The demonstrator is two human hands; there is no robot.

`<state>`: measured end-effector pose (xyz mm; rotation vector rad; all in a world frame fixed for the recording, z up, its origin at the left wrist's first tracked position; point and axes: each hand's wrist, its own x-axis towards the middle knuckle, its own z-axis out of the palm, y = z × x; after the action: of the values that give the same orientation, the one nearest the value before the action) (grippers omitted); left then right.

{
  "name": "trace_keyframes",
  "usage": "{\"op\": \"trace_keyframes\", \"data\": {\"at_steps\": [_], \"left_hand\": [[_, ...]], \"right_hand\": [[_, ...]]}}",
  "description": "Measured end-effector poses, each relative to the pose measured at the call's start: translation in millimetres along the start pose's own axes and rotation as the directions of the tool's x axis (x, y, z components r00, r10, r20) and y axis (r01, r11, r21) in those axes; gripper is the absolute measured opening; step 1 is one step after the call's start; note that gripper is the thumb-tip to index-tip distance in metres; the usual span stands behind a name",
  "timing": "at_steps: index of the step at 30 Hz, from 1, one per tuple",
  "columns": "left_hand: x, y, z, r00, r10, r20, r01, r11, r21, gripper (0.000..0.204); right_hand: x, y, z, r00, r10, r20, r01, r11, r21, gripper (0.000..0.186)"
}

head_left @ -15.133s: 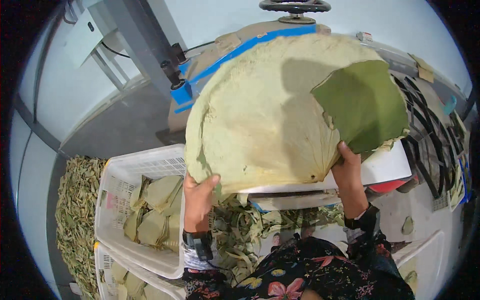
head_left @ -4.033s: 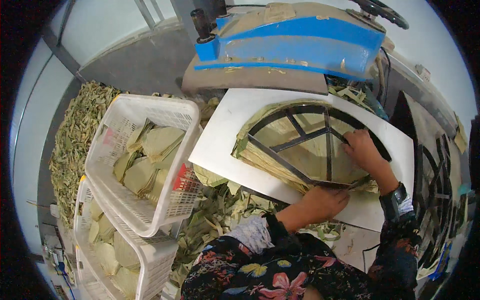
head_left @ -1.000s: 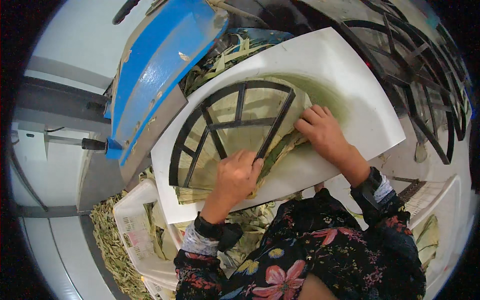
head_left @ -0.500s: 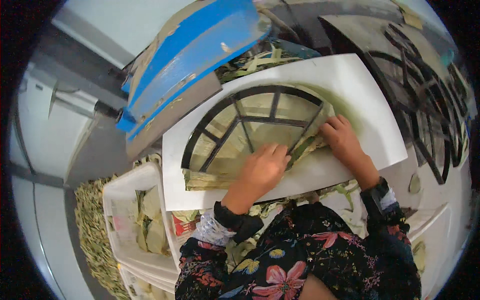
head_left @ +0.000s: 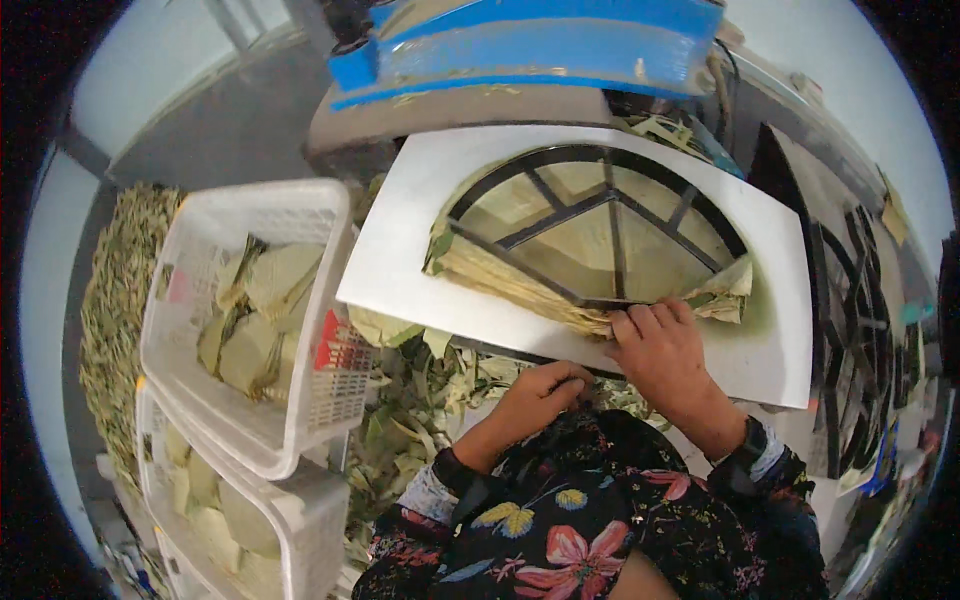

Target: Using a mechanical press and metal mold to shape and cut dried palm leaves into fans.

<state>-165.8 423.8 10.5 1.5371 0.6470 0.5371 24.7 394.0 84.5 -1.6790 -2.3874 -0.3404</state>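
Note:
A white board [head_left: 400, 250] lies in front of me with a stack of pale green leaves [head_left: 520, 275] on it. A black half-round metal frame [head_left: 610, 225] with spokes sits on top of the stack. My right hand [head_left: 665, 350] rests on the board's near side, its fingertips pressing the leaf edges at the frame's lower rim. My left hand [head_left: 540, 390] is curled at the board's near edge, gripping it from below; what the fingers enclose is hidden.
A white plastic basket [head_left: 250, 300] with cut leaf pieces stands to my left, above another basket [head_left: 230, 500]. Leaf scraps [head_left: 420, 400] pile below the board. A blue machine part [head_left: 530, 45] is behind the board; black frames [head_left: 860, 330] stand at right. Leaves [head_left: 115, 300] heap at far left.
My left hand has come off the leaf stack and dropped to the board's near edge. My right hand stays on the leaves at the frame's rim. The view has swung.

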Motion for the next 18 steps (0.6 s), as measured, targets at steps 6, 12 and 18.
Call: {"op": "trace_keyframes", "data": {"at_steps": [6,12,18], "left_hand": [[-10,-20,7,0.998,-0.006,-0.069,-0.003,0.992,-0.123,0.017],[-6,-5,19,0.941,0.061,-0.333,-0.122,0.979,-0.164,0.037],[9,2,22,0.962,0.214,-0.17,-0.039,0.724,0.689,0.061]], "right_hand": [[5,0,7,0.998,-0.037,0.058,0.045,0.987,-0.153,0.017],[6,-2,5,1.0,0.004,0.002,-0.003,0.985,-0.17,0.018],[7,-1,1,0.997,0.077,0.025,-0.074,0.991,-0.116,0.023]]}}
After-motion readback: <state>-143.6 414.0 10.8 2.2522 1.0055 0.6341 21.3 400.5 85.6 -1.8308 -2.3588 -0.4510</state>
